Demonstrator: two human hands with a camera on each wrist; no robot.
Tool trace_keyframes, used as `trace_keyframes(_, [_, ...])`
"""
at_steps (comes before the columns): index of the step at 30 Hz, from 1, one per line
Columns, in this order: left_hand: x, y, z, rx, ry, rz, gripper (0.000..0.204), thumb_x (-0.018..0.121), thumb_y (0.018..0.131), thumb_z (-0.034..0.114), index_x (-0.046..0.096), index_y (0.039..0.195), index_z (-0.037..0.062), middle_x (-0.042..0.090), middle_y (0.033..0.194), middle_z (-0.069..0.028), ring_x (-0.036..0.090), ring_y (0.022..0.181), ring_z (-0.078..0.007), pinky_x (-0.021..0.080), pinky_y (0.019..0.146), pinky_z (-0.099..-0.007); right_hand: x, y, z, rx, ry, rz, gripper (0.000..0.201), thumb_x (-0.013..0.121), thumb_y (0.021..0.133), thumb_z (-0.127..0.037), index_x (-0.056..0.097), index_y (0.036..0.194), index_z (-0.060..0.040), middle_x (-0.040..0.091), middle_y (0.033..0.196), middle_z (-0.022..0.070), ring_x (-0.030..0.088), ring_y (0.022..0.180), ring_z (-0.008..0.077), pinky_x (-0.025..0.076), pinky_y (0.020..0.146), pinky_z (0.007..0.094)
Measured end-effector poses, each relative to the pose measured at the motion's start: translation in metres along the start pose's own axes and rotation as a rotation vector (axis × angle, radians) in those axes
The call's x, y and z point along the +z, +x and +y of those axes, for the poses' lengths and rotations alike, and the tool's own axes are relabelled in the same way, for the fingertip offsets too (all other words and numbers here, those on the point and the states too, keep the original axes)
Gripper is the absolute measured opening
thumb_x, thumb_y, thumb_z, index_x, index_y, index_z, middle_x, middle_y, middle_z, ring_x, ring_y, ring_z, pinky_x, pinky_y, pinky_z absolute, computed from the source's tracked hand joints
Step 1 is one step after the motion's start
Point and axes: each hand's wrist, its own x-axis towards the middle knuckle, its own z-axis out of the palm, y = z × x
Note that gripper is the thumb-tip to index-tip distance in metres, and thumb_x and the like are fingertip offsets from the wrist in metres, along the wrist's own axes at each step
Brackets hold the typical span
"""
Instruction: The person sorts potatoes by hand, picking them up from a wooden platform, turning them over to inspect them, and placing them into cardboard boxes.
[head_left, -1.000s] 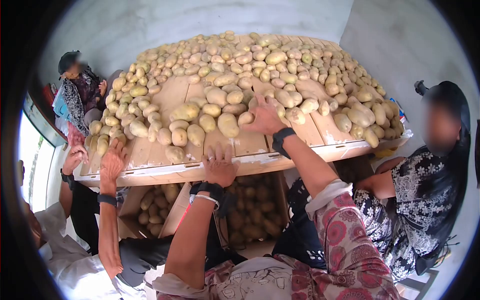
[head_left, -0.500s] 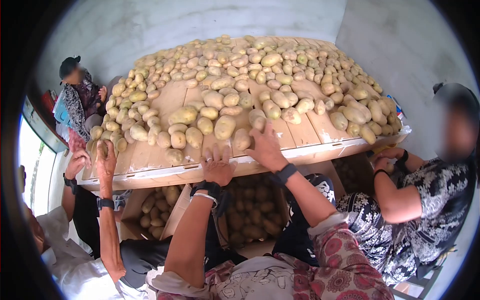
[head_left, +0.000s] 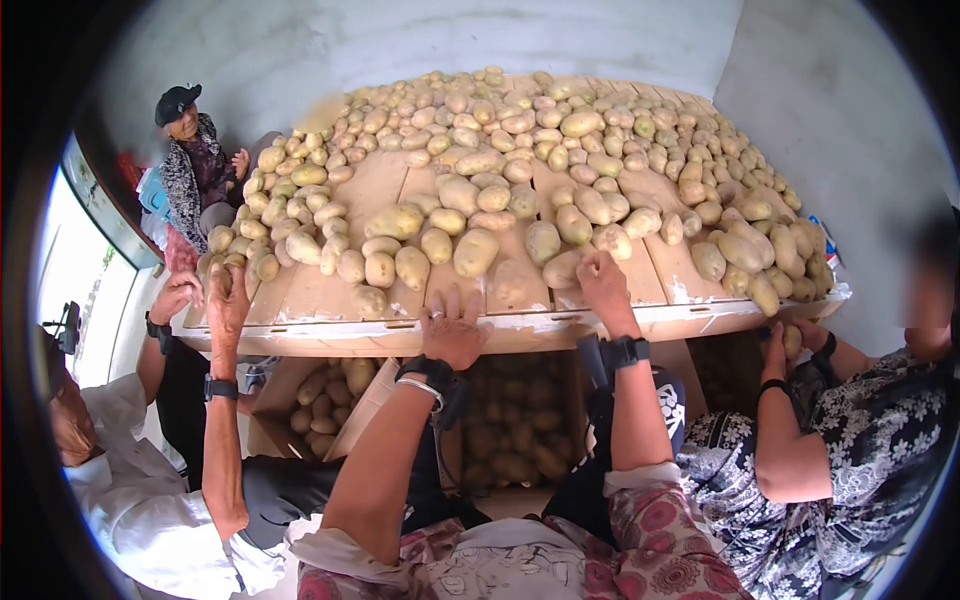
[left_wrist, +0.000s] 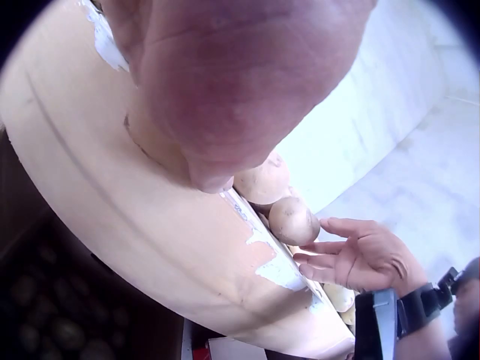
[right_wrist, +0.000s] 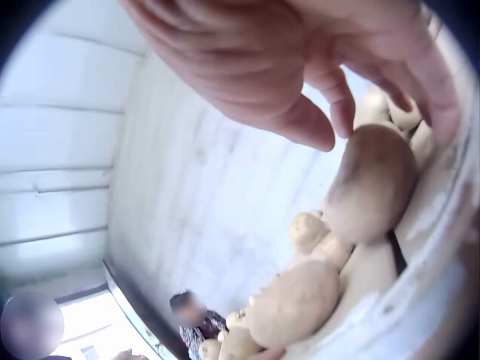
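Note:
My left hand [head_left: 455, 330] rests on the front edge of the wooden board [head_left: 640, 285], fingers extended, holding nothing. In the left wrist view its underside fills the top. My right hand [head_left: 605, 290] is over the board's front edge, with its fingers at the near side of a potato [head_left: 563, 268]. The right wrist view has this hand hanging loosely above a large potato [right_wrist: 371, 184], fingertips close to its upper end. Seen from the left wrist, the right palm [left_wrist: 367, 255] faces sideways with parted fingers by a round potato [left_wrist: 292, 221]. Another potato [head_left: 476, 253] lies beyond my left hand.
Potatoes [head_left: 590, 125] cover much of the board. Boxes of potatoes [head_left: 515, 420] stand beneath it. Another person's hand [head_left: 228, 300] is at the left edge. A person at the right holds a potato [head_left: 792, 342]. One more person [head_left: 195, 160] sits at the back left.
My right hand has drawn back from among the potatoes toward the front edge. The left hand stays on the edge. The head view has shifted slightly. The person at right now holds a potato.

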Motion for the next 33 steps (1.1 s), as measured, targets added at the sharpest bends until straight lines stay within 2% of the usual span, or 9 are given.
trace_keyframes(5, [-0.002, -0.002, 0.003, 0.004, 0.015, -0.007, 0.067, 0.040, 0.091, 0.048, 0.020, 0.145, 0.0147, 0.009, 0.151, -0.0222, 0.008, 0.138, -0.0447, 0.009, 0.109, -0.0557, -0.009, 0.015, -0.008, 0.530, 0.417, -0.054, 0.038, 0.051, 0.083, -0.020, 0.050, 0.115, 0.0008, 0.063, 0.096, 0.0252, 0.062, 0.088, 0.0368, 0.047, 0.079, 0.0431])
trace_keyframes(7, [-0.002, -0.004, 0.003, 0.020, 0.029, 0.009, 0.065, 0.040, 0.091, 0.046, 0.021, 0.145, 0.0151, 0.013, 0.150, -0.0220, 0.012, 0.136, -0.0459, 0.012, 0.108, -0.0569, 0.011, 0.017, 0.033, 0.390, 0.316, 0.022, 0.043, 0.052, 0.084, -0.022, 0.050, 0.119, 0.0013, 0.063, 0.099, 0.0254, 0.061, 0.090, 0.0391, 0.047, 0.082, 0.0442])
trace_keyframes(10, [0.029, 0.012, -0.012, 0.090, 0.188, 0.099, 0.062, 0.040, 0.092, 0.045, 0.025, 0.144, 0.0162, 0.021, 0.148, -0.0215, 0.021, 0.134, -0.0454, 0.017, 0.106, -0.0584, 0.016, 0.005, 0.010, 0.215, 0.171, -0.021, 0.053, 0.060, 0.081, -0.038, 0.055, 0.113, 0.0028, 0.062, 0.099, 0.0272, 0.059, 0.093, 0.0421, 0.045, 0.086, 0.0441])
trace_keyframes(15, [0.009, -0.001, 0.000, -0.016, 0.068, 0.116, 0.062, 0.039, 0.091, 0.047, 0.027, 0.144, 0.0162, 0.017, 0.149, -0.0207, 0.019, 0.135, -0.0437, 0.016, 0.107, -0.0570, 0.016, 0.007, -0.009, 0.220, -0.220, -0.089, 0.071, 0.068, 0.070, -0.052, 0.056, 0.099, 0.0111, 0.062, 0.094, 0.0289, 0.060, 0.091, 0.0418, 0.047, 0.082, 0.0450])
trace_keyframes(19, [0.016, 0.005, 0.000, -0.018, 0.060, 0.052, 0.064, 0.037, 0.091, 0.049, 0.026, 0.144, 0.0165, 0.011, 0.151, -0.0202, 0.013, 0.137, -0.0434, 0.012, 0.109, -0.0553, 0.021, -0.002, -0.031, 0.179, -0.117, -0.082, 0.066, 0.071, 0.068, -0.047, 0.053, 0.103, 0.0051, 0.062, 0.094, 0.0280, 0.060, 0.090, 0.0415, 0.048, 0.079, 0.0449])
trace_keyframes(25, [0.008, 0.001, 0.005, -0.024, 0.009, 0.079, 0.064, 0.037, 0.091, 0.050, 0.027, 0.144, 0.0163, 0.012, 0.151, -0.0194, 0.013, 0.138, -0.0424, 0.011, 0.109, -0.0541, 0.040, -0.010, -0.032, 0.041, 0.249, -0.028, 0.054, 0.077, 0.066, -0.027, 0.049, 0.107, -0.0052, 0.062, 0.093, 0.0195, 0.062, 0.087, 0.0351, 0.050, 0.076, 0.0424])
trace_keyframes(27, [0.009, -0.004, 0.006, -0.014, 0.020, 0.124, 0.064, 0.039, 0.090, 0.050, 0.028, 0.143, 0.0164, 0.016, 0.150, -0.0192, 0.016, 0.137, -0.0416, 0.012, 0.109, -0.0539, 0.041, -0.009, -0.021, 0.051, 0.775, 0.094, 0.047, 0.076, 0.072, -0.021, 0.050, 0.107, -0.0053, 0.062, 0.095, 0.0137, 0.062, 0.091, 0.0305, 0.051, 0.076, 0.0409])
trace_keyframes(28, [0.010, -0.005, 0.007, -0.004, 0.022, 0.150, 0.064, 0.041, 0.090, 0.050, 0.029, 0.143, 0.0167, 0.018, 0.149, -0.0191, 0.018, 0.136, -0.0412, 0.013, 0.109, -0.0539, 0.031, -0.014, -0.019, 0.064, 0.769, 0.113, 0.047, 0.076, 0.072, -0.021, 0.050, 0.107, -0.0053, 0.062, 0.095, 0.0137, 0.062, 0.091, 0.0305, 0.051, 0.076, 0.0409])
trace_keyframes(33, [0.010, -0.008, 0.005, 0.030, -0.010, 0.254, 0.063, 0.050, 0.086, 0.049, 0.038, 0.138, 0.0163, 0.029, 0.146, -0.0172, 0.025, 0.134, -0.0391, 0.021, 0.108, -0.0489, 0.007, -0.014, -0.015, 0.552, 1.980, -0.120, 0.032, 0.064, 0.084, -0.035, 0.055, 0.103, -0.0098, 0.061, 0.103, 0.0128, 0.059, 0.099, 0.0318, 0.049, 0.085, 0.0434])
